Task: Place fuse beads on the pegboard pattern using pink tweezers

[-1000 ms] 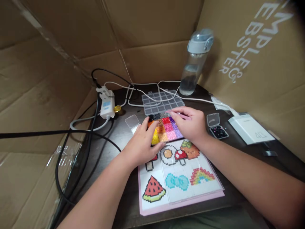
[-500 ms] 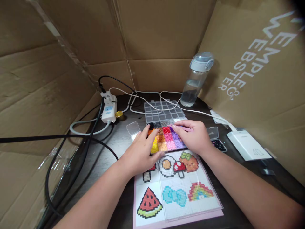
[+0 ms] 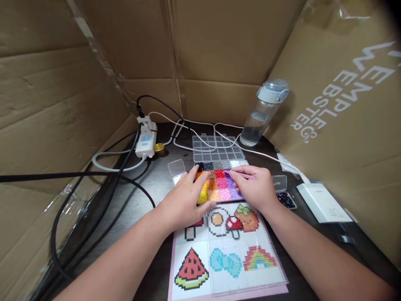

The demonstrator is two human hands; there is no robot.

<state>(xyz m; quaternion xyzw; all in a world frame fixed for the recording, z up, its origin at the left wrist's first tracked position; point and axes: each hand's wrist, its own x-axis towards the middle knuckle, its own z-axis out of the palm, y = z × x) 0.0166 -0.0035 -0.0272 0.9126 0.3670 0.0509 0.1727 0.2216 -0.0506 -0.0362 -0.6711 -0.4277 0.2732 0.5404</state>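
My right hand (image 3: pixel 254 186) pinches pink tweezers (image 3: pixel 244 175), their tips down at the red and purple compartments of a bead box (image 3: pixel 222 184). Small beads sorted by colour fill the box, from black, grey and white at the back to yellow, orange, pink and purple in front. Spread fingers of my left hand (image 3: pixel 184 198) rest over the box's left side, covering part of it. Nearer to me lies a pattern sheet (image 3: pixel 184 261) with pixel pictures, a clear pegboard (image 3: pixel 260 280) over its right part. A red mushroom (image 3: pixel 234 223) shows on the board between egg and strawberry pictures.
The box's gridded lid (image 3: pixel 217 150) lies folded back, a white cable across it. Behind right stands a water bottle (image 3: pixel 261 113); at left are a power strip (image 3: pixel 146 140) and black cables. A small black bead case (image 3: pixel 285 200) and white charger (image 3: pixel 322 202) lie right. Cardboard walls surround everything.
The camera view has shifted slightly. Both hands keep nearly the same places on the box, and the tweezers stay at the red and purple beads.
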